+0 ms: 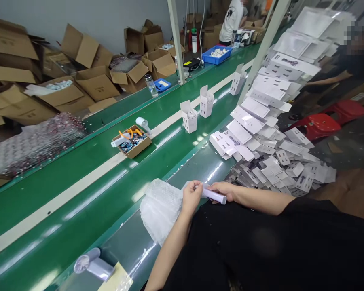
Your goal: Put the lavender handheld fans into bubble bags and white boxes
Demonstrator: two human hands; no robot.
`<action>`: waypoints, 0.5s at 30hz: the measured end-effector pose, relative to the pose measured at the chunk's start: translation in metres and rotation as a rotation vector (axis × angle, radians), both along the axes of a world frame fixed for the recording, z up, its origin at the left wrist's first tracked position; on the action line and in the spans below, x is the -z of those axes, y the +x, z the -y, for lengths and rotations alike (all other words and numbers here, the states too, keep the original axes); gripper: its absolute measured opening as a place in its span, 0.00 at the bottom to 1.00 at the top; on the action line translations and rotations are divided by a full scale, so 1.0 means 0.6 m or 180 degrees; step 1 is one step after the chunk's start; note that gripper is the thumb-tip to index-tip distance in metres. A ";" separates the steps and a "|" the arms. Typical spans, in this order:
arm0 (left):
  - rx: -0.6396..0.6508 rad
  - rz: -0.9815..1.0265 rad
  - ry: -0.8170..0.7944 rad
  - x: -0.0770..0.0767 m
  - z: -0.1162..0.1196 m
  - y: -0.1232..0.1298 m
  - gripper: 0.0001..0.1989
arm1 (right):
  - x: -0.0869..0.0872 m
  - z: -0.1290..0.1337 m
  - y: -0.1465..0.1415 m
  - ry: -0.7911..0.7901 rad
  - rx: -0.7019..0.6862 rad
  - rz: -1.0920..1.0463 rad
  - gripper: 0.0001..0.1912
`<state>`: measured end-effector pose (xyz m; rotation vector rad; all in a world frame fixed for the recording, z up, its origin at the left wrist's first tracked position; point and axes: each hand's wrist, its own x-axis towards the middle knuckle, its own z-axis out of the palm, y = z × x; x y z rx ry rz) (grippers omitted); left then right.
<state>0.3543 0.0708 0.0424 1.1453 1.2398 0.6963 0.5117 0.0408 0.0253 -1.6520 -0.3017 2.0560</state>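
Note:
Close to my body, a lavender handheld fan (215,195) lies between my two hands; only its smooth handle shows clearly, and its other end is covered by fingers and some clear wrap. My left hand (191,197) pinches at that covered end, thumb and fingertips together. From the other side, my right hand (226,189) wraps its fingers around the handle. Bubble wrap bags (161,206) lie on the dark work ledge (194,167) just left of my left hand. A second lavender fan (98,266) rests at the lower left, beside a pale yellow sheet (118,279).
A green conveyor (109,184) runs diagonally past, carrying white boxes (189,117) and a carton of small parts and orange-handled tools (135,143). Printed white cartons (251,113) pile high at right. Red stools (317,127) and other people stand beyond.

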 end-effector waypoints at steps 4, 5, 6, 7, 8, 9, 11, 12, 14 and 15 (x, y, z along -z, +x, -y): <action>-0.0226 0.0744 -0.0624 -0.030 -0.017 0.011 0.11 | -0.012 -0.003 0.043 0.0790 -0.0066 0.0554 0.15; -0.0252 0.0811 -0.0670 -0.033 -0.023 0.015 0.12 | -0.020 -0.005 0.051 0.0975 -0.0066 0.0497 0.15; -0.0272 0.0785 -0.0670 -0.033 -0.030 0.020 0.12 | -0.027 -0.007 0.057 0.1103 -0.0089 0.0300 0.17; -0.0287 0.0687 -0.0646 -0.029 -0.037 0.025 0.12 | -0.035 -0.010 0.061 0.1195 -0.0117 0.0024 0.21; -0.0302 0.0559 -0.0628 -0.024 -0.044 0.031 0.11 | -0.041 -0.012 0.061 0.1225 -0.0099 -0.0271 0.26; -0.0319 0.0448 -0.0632 -0.017 -0.050 0.037 0.11 | -0.046 -0.014 0.058 0.1179 -0.0040 -0.0531 0.32; -0.0270 0.0283 -0.0607 -0.005 -0.057 0.047 0.09 | -0.051 -0.017 0.047 0.1057 0.0150 -0.0719 0.40; -0.0179 0.0217 -0.0530 -0.002 -0.058 0.049 0.09 | -0.051 -0.019 0.041 0.1046 0.0242 -0.0637 0.40; 0.0113 0.0125 -0.0277 -0.003 -0.057 0.050 0.08 | -0.049 -0.023 0.032 0.1144 0.0225 -0.0366 0.34; 0.0325 0.0138 -0.0168 -0.007 -0.056 0.048 0.08 | -0.047 -0.025 0.031 0.1246 0.0118 -0.0242 0.30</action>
